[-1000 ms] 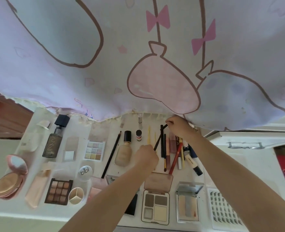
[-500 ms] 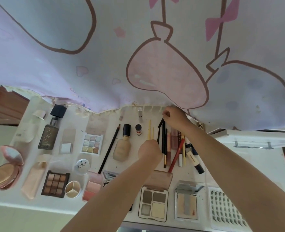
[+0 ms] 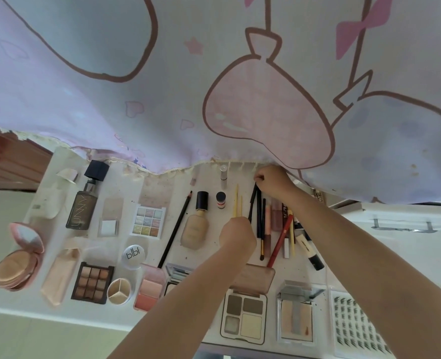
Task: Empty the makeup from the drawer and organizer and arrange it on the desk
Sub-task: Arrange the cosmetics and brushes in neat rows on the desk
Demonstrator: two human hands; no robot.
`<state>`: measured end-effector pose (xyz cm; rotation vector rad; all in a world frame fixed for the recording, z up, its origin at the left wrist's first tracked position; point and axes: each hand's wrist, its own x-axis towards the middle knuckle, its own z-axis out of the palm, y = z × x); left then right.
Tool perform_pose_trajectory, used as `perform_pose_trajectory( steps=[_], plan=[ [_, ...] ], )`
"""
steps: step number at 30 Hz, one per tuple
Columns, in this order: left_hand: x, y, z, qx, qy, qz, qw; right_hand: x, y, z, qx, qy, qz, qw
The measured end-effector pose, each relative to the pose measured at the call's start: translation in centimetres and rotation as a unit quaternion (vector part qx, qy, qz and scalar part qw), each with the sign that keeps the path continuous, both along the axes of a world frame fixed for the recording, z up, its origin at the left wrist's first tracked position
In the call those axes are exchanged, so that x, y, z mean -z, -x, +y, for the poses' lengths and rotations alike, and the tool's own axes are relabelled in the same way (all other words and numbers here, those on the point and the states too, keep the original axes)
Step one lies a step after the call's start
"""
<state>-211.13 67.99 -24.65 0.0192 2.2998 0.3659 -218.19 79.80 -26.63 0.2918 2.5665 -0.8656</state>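
Both forearms reached forward. The right hand (image 3: pixel 272 181) pinched with curled fingers. The left hand (image 3: pixel 236 233) was fisted nearer.

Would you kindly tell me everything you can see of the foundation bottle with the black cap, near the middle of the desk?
The foundation bottle lies flat on the white desk, its cylindrical black cap pointing toward the curtain. The body looks like frosted glass or plastic, rounded, filled with beige liquid; a gold collar seems to join cap and body. It is closed. A black pencil lies on one side of it, apparently apart, the left hand on the other.
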Motion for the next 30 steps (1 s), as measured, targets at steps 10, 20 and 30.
perform_pose_trajectory(
  steps=[10, 20, 30],
  plan=[
    [-0.8, -0.5, -0.5, 0.031, 0.009, 0.01, 0.999, -0.9, -0.5, -0.1, -0.035, -0.052, -0.008, 0.998],
    [-3.2, -0.3, -4.0, 0.089, 0.074, 0.081, 0.99, -0.4, -1.5, -1.3, 0.016, -0.095, -0.02, 0.995],
    [-3.2, 0.3, -6.3, 0.077, 0.013, 0.123, 0.989, -2.8, -2.0, -0.4, 0.088, -0.056, -0.015, 0.994]
  ],
)
